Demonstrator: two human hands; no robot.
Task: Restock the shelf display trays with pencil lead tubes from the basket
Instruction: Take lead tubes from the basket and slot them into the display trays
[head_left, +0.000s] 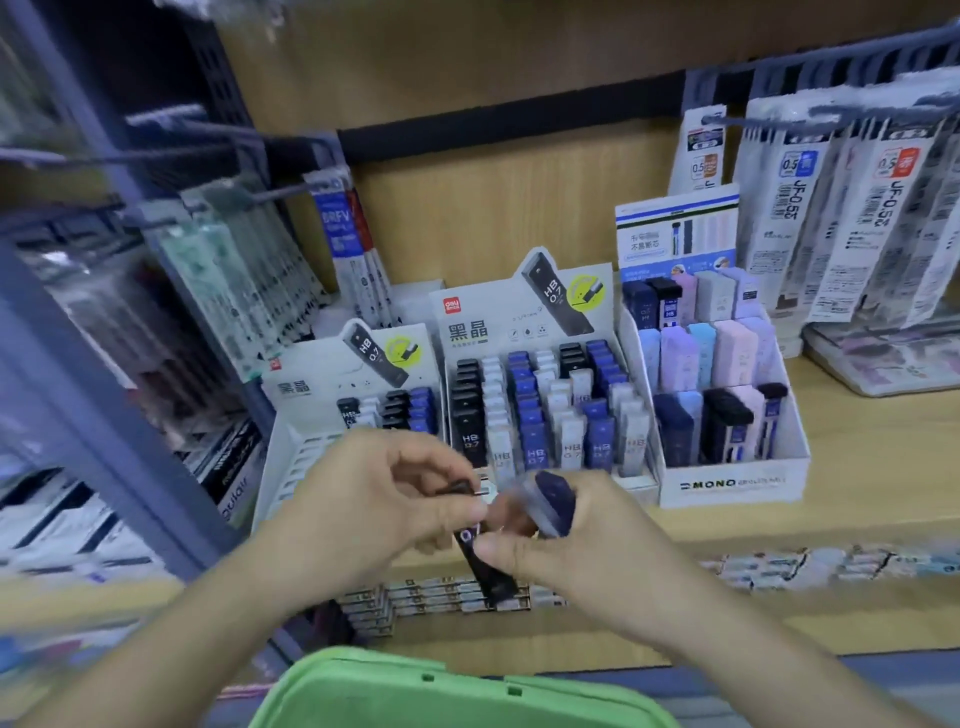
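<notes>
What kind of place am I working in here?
Most likely a stationery shop aisle: cardboard display trays full of HB 0.7 lead tubes stand on a wooden shelf, refill packs hang on pegs, and a green basket sits below.

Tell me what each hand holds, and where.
Right hand: blue tube by its lower half, black tube near its top. Left hand pinches a small dark item, too blurred to name.
</notes>
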